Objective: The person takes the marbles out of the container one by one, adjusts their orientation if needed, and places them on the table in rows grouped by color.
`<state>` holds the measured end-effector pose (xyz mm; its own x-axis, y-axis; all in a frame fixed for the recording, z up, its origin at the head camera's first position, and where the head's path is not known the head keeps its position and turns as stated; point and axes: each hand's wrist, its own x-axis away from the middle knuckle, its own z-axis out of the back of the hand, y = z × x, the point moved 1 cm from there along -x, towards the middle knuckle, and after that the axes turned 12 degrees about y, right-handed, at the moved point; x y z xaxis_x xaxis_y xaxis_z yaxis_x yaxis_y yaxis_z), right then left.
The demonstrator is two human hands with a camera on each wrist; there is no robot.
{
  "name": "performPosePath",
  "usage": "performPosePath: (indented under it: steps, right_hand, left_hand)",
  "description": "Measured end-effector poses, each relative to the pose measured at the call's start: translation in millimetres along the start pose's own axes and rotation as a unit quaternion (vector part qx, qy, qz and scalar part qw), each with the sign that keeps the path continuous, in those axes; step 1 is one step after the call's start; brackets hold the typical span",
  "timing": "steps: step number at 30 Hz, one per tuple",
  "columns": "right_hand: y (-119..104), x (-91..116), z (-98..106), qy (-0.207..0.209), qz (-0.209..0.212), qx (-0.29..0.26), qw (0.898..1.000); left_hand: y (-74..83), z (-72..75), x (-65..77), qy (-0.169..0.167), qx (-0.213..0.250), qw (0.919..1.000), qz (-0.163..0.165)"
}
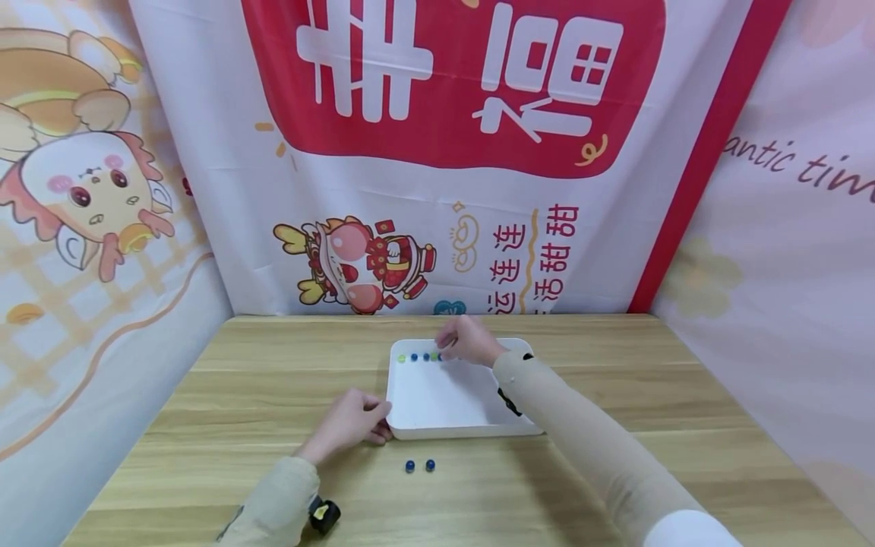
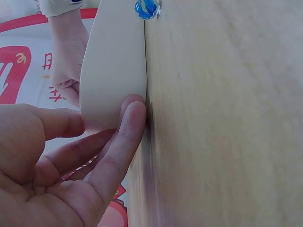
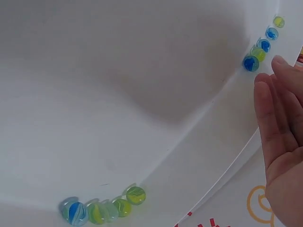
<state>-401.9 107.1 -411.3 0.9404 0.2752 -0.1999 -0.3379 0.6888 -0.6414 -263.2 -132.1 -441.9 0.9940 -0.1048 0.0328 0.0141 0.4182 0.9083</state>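
Observation:
My left hand (image 1: pixel 354 419) holds the near left corner of a white tray (image 1: pixel 465 432); in the left wrist view the thumb (image 2: pixel 64 123) lies at the rim and the fingers lie against the outer wall. Over the tray's far side, my right hand (image 1: pixel 472 340) hangs beside a row of glass marbles. Its fingers (image 3: pixel 266 109) are nearly straight, with nothing between them and the thumb. The nearest marble to the fingertips is dark blue (image 3: pixel 251 63), touching a yellow-green marble (image 3: pixel 260 53). Further along the row are more blue ones and a yellow-green end marble (image 3: pixel 279 21).
Two blue marbles, one left (image 1: pixel 410 466) and one right (image 1: pixel 430 465), lie on the wooden table (image 1: pixel 273 372) before the tray. Another cluster inside the tray has a blue marble (image 3: pixel 75 213) and several yellow-green ones (image 3: pixel 136 195). Printed cloth (image 1: pixel 451 175) hangs behind the table.

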Motion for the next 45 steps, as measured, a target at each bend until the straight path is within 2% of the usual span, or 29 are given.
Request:
performPosePath:
  steps: [9, 28, 39, 45]
  right_hand:
    - [2, 0, -1, -0.019, 0.025, 0.039, 0.999]
    - [3, -4, -6, -0.031, 0.072, 0.071, 0.994]
    - [-1, -3, -17, -0.044, 0.061, 0.102, 0.992]
    - [1, -4, -14, -0.043, 0.064, 0.088, 0.993]
  left_hand:
    - [1.5, -1.0, 0.8, -0.006, 0.006, 1.0, 0.0]
    - [3.4, -0.4, 2.6, 0.0, -0.005, 1.0, -0.001]
    - [0.0, -1.8, 2.1, -0.003, 0.008, 1.0, 0.003]
    - [0.8, -0.8, 1.2, 0.0, 0.011, 0.9999, 0.004]
